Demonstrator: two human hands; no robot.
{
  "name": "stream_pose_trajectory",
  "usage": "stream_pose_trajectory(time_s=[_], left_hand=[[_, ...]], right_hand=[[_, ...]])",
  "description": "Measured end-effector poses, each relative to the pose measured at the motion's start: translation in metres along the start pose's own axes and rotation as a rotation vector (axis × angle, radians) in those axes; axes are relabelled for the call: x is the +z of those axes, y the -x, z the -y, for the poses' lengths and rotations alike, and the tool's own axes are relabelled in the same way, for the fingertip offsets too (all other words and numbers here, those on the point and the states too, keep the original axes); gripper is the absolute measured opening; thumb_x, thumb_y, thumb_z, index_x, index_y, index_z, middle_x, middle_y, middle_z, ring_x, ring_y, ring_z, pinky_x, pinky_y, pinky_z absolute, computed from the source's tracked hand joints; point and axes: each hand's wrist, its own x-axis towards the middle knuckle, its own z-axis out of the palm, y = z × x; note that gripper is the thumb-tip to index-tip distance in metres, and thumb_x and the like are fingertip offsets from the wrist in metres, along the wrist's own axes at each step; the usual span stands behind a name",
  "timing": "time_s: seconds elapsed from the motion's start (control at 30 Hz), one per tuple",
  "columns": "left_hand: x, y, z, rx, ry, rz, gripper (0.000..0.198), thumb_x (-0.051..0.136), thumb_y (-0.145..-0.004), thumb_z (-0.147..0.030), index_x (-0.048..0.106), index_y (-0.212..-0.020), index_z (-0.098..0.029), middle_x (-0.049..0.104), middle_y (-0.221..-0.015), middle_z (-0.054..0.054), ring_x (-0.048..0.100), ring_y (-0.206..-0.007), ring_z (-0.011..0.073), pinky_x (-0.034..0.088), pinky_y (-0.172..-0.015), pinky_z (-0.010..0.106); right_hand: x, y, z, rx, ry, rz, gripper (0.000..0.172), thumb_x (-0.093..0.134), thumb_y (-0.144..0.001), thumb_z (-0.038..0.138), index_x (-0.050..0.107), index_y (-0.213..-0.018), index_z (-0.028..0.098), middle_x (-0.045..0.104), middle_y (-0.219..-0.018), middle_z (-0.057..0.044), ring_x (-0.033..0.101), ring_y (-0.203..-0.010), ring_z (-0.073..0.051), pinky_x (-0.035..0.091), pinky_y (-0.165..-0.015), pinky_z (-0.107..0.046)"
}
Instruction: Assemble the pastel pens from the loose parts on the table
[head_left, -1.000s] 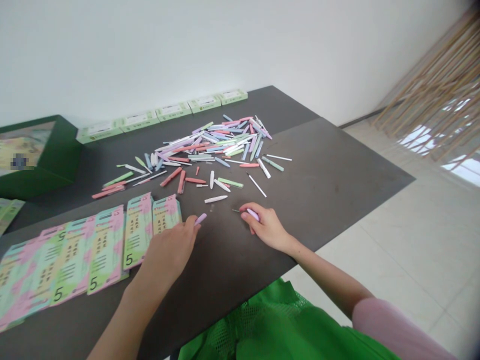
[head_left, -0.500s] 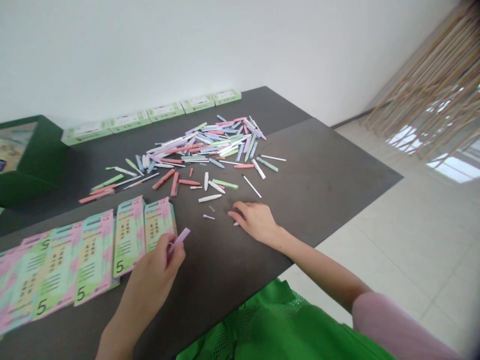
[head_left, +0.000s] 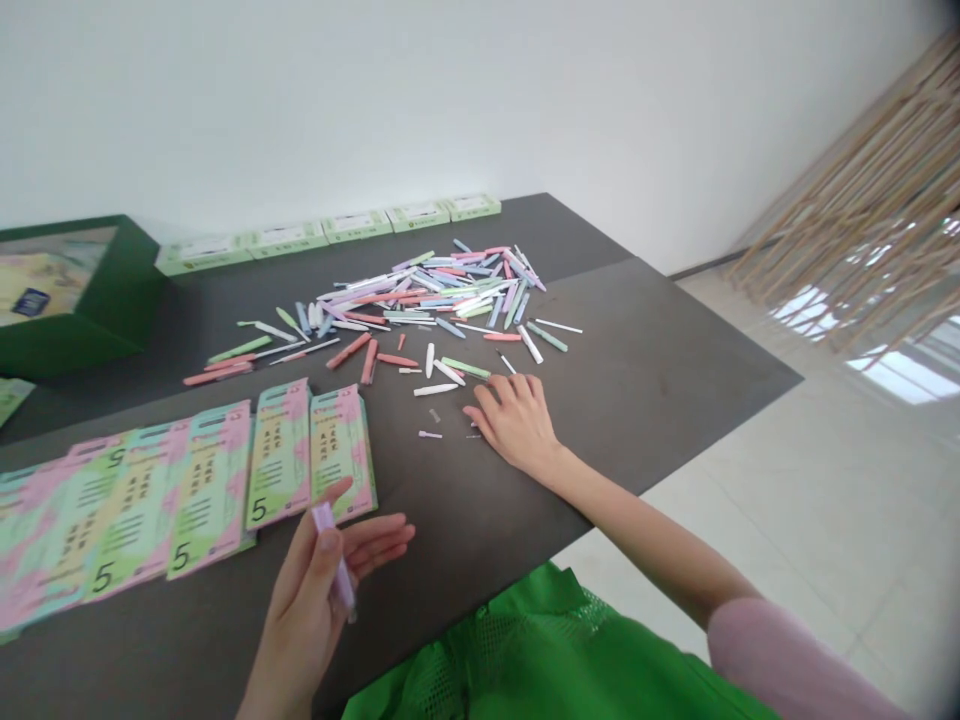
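My left hand [head_left: 322, 580] is closed on a purple pen [head_left: 341, 580], pinched between thumb and index finger while the other fingers stretch out. It is above the near part of the table, just right of the coloured booklets [head_left: 341, 450]. My right hand [head_left: 517, 425] rests palm down on the table with its fingers extended, near a thin white stick [head_left: 507, 364] that it partly covers. Left of its thumb lie a small purple part [head_left: 430, 435] and a small clear piece [head_left: 434, 415]. What is beneath the palm is hidden.
A heap of pastel pens and pen parts [head_left: 450, 285] spreads across the dark table [head_left: 645, 400]. Loose red pen parts [head_left: 369, 361] and white ones [head_left: 435, 390] lie in front. Light green boxes [head_left: 356, 226] line the wall. A dark green box [head_left: 127, 290] stands at left.
My left hand has turned, so the purple pen shows more fully, and its fingers have opened out. My right hand has moved slightly forward and flattened. The view has shifted left.
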Motion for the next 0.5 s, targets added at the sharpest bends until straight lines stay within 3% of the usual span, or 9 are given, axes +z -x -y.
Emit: stream_pose_trajectory(time_s=[0.1, 0.17, 0.3, 0.5], left_hand=[[0.002, 0.002, 0.002, 0.117, 0.081, -0.007, 0.031, 0.068, -0.082, -0.044, 0.058, -0.103, -0.023, 0.055, -0.051, -0.007, 0.050, -0.042, 0.0080, 0.043, -0.044, 0.016], [0.004, 0.002, 0.004, 0.174, 0.123, -0.015, 0.024, 0.068, -0.082, -0.042, 0.059, -0.089, -0.021, 0.038, -0.045, -0.010, 0.031, -0.036, 0.0036, 0.029, -0.039, 0.013], [0.005, 0.002, 0.010, 0.198, 0.174, -0.028, 0.034, 0.068, -0.081, -0.046, 0.053, -0.068, -0.018, 0.028, -0.043, -0.011, 0.021, -0.036, 0.0030, 0.024, -0.037, 0.014], [0.006, -0.005, 0.016, 0.164, 0.215, -0.038, 0.040, 0.067, -0.078, -0.053, 0.050, -0.065, -0.019, 0.025, -0.043, -0.012, 0.016, -0.036, 0.0033, 0.020, -0.036, 0.014]], right_hand=[[-0.006, -0.017, 0.013, -0.017, -0.010, 0.077, 0.038, 0.040, -0.101, 0.041, 0.057, -0.121, 0.014, 0.064, -0.105, -0.009, 0.063, -0.096, -0.020, 0.052, -0.085, -0.041], [-0.007, -0.033, 0.020, -0.033, -0.012, 0.133, 0.036, 0.051, -0.096, 0.042, 0.058, -0.119, 0.015, 0.064, -0.107, -0.007, 0.064, -0.093, -0.017, 0.054, -0.083, -0.038], [-0.004, -0.053, 0.023, -0.074, -0.002, 0.231, 0.034, 0.056, -0.094, 0.040, 0.060, -0.116, 0.014, 0.062, -0.114, -0.008, 0.062, -0.100, -0.019, 0.054, -0.087, -0.041], [-0.007, -0.034, 0.015, -0.052, 0.022, 0.261, 0.035, 0.055, -0.095, 0.038, 0.058, -0.120, 0.015, 0.062, -0.114, -0.008, 0.063, -0.099, -0.019, 0.054, -0.086, -0.040]])
